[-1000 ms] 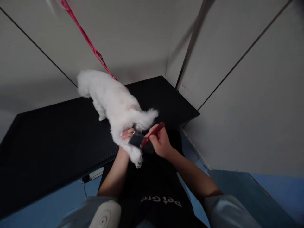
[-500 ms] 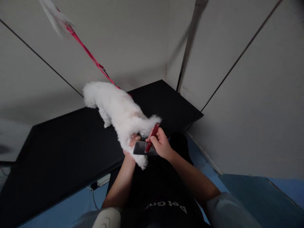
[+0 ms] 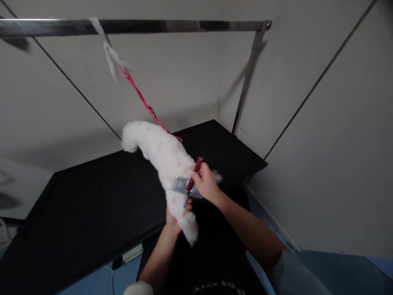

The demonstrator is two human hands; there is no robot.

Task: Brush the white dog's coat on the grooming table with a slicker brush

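A white fluffy dog [image 3: 162,151] stands on a black ridged table [image 3: 101,196], one leg stretched over the near edge. My left hand [image 3: 175,217] is wrapped round that leg [image 3: 188,225] from below, its fingertips showing on the right side. In my right hand [image 3: 207,182] is a slicker brush [image 3: 195,174] with a dark red handle and a wide flat head, slightly blurred. The brush head lies over the upper part of the leg, just beyond my left fingers. Most of the dog's head is hidden behind my right hand.
A pink leash [image 3: 138,92] runs from the dog up to a white cloth strip [image 3: 112,57] tied on a metal bar [image 3: 172,26]. An upright post [image 3: 247,82] stands at the table's far right corner. Pale walls [image 3: 322,143] close in behind.
The view has tilted up, bringing the metal bar in. Relative to my left hand, the brush has moved from the lower leg to the upper leg. Both hands keep their holds.
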